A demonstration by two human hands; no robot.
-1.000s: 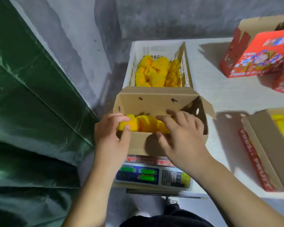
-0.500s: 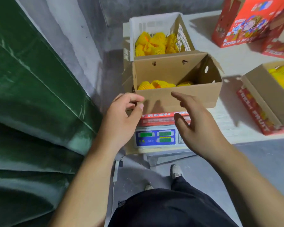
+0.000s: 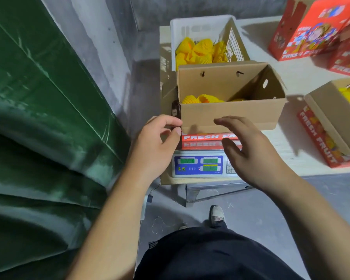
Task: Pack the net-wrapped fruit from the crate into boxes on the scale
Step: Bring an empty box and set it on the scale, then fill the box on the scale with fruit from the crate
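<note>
Box (image 3: 228, 116) on the scale (image 3: 198, 165): left hand (image 3: 156, 146) pinches its near-left corner, right hand (image 3: 249, 150) spread, apart.

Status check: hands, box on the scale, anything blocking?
Left hand pinching box's near-left corner; right hand open, no grip. Netted fruit inside, more in crate. Nothing blocking.
</note>
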